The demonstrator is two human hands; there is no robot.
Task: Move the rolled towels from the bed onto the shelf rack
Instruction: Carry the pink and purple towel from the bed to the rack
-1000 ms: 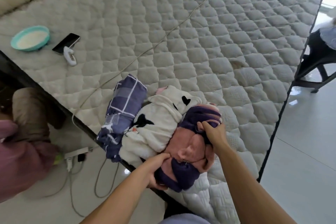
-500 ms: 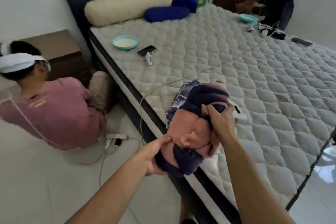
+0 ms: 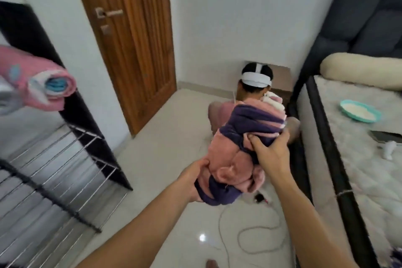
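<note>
Already a pink rolled towel (image 3: 46, 88) lies on the shelf rack (image 3: 50, 183).

The shelf rack (image 3: 50, 180) is smeared by motion blur and cut off by the left and bottom edges, so its full shape cannot be told. A rolled pink towel (image 3: 41, 85) on its upper level is also blurred and runs off the left edge; what lies beside it is unclear. The purple and pink rolled towel (image 3: 241, 148) hides most of the seated person (image 3: 254, 87) behind it, and the fingers of both hands (image 3: 270, 154) are buried under its folds. The bed (image 3: 356, 180) is cropped at the right and bottom edges. A small white object (image 3: 388, 151) on the mattress is too small to identify. The dark item beside it is cut off.
</note>
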